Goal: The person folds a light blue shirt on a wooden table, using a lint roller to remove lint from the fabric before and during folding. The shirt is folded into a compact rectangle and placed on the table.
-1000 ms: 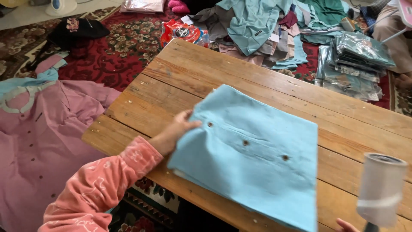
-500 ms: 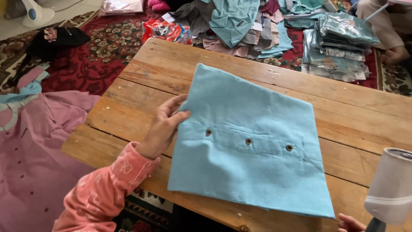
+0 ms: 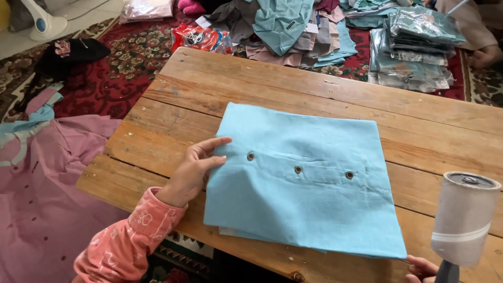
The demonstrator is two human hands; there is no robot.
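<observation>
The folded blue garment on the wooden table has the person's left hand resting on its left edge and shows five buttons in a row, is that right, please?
Not quite: the head view shows three buttons in a row, not five. The rest holds: the folded blue garment lies on the wooden table, and the left hand rests on its left edge.

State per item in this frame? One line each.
blue shirt: folded flat on the table, three buttons fastened.
left hand: open, fingers resting on the shirt's left edge.
right hand: gripping the lint roller's handle.
lint roller: upright, off the shirt.
wooden table: bare planks around the shirt.
pink garment: spread on the floor.
</observation>
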